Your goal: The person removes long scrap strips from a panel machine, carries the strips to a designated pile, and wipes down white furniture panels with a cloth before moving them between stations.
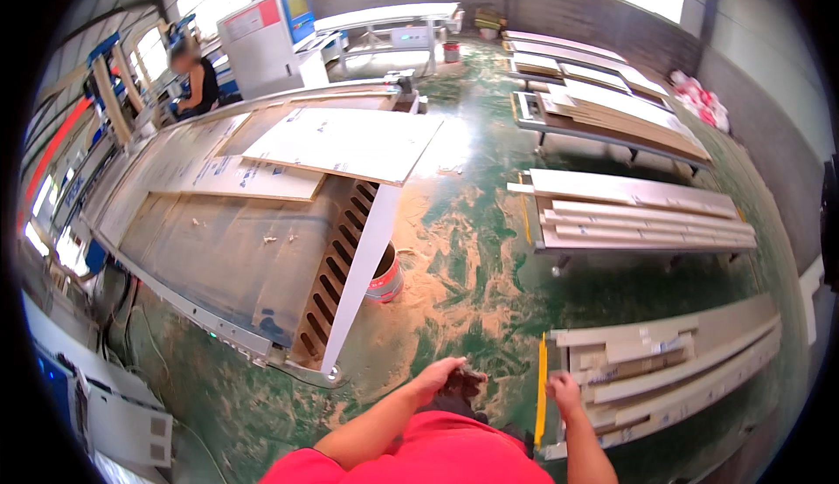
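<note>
My left hand (440, 374) hangs low over the sawdust-strewn green floor (454, 248), fingers curled beside a small dark object (465, 383); whether it grips that object is unclear. My right hand (564, 390) rests at the near end of a low cart stacked with long white panels (673, 362), fingers curled over a panel end next to the cart's yellow edge strip (540, 392). My red shirt (437, 458) fills the lower edge.
A big machine table (218, 248) on the left carries large flat boards (350, 141). A red-and-white bucket (384, 279) stands beside it. More panel carts (638, 213) (612, 113) line the right. A person (199, 78) works at the far left by a control cabinet (262, 38).
</note>
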Tool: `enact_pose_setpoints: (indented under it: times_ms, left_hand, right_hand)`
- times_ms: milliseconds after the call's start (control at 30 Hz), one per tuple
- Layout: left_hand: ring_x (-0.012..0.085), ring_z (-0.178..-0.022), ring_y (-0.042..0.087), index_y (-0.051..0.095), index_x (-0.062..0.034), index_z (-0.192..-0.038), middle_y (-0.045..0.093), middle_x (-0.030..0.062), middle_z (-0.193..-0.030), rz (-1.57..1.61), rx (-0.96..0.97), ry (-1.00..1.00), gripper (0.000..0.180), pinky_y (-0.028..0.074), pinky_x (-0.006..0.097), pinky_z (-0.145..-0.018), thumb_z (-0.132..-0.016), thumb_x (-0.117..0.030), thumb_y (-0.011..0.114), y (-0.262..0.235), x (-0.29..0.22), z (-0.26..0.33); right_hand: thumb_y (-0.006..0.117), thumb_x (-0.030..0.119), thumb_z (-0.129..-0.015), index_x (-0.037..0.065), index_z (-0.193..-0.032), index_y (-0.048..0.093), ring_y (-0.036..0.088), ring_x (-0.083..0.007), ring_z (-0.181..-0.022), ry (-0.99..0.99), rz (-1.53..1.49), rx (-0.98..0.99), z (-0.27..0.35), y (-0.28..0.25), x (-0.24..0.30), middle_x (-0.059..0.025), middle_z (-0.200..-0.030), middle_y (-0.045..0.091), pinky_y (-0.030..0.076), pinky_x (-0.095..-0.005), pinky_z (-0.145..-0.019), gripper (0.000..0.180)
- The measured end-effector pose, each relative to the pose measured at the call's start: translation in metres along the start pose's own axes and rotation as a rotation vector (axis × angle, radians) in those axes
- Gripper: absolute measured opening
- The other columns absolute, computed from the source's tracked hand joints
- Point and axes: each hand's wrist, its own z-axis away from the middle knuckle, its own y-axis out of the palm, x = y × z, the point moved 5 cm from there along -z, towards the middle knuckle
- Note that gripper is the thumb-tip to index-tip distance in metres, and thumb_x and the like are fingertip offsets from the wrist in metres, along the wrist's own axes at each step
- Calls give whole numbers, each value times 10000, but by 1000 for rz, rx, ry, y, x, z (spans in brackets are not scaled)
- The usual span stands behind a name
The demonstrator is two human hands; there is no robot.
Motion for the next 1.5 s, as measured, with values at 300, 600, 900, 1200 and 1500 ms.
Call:
enact_pose_setpoints:
  times_ms: [300, 600, 900, 1200, 1500]
  left_hand:
    - [157, -737, 594, 535, -70, -1033, 613, 67, -886, 35, -196, 485, 190, 479, 298, -630, -939, -204, 438, 32, -220, -124]
    - [90, -806, 549, 531, -38, -1129, 582, 28, -955, -243, -107, 606, 278, 447, 232, -684, -851, -59, 515, 69, -447, -217]
    - [202, -684, 648, 538, -20, -940, 639, 112, -799, -660, -632, 886, 187, 497, 320, -621, -809, -123, 623, 24, -617, -238]
    - [385, -708, 612, 574, -54, -876, 623, 170, -721, -629, -1431, 810, 295, 468, 439, -602, -814, -336, 634, -9, -733, -250]
    - [342, -812, 609, 627, -13, -941, 630, 164, -916, -550, -1638, 1098, 200, 475, 374, -679, -899, -192, 548, -16, -760, -259]
  right_hand:
    - [644, 128, -878, 7, -1215, 505, 596, -146, -901, -383, 45, 654, -180, 142, 345, -90, -1027, 601, 495, -298, -798, 385]
    - [682, 72, -825, 3, -1175, 519, 572, -136, -960, -296, 26, 738, -373, 129, 481, -65, -1037, 584, 469, -278, -848, 392]
    - [722, 33, -670, 16, -876, 546, 523, -124, -699, -829, 305, 796, -529, 236, 621, -58, -724, 564, 453, -287, -642, 272]
    - [695, 35, -634, 61, -866, 548, 578, -328, -688, -1518, 360, 833, -610, 344, 737, -120, -779, 562, 470, -397, -579, 276]
    - [682, 71, -711, 37, -1046, 541, 585, -326, -790, -1463, 225, 1060, -632, 379, 754, -137, -905, 575, 491, -395, -656, 365]
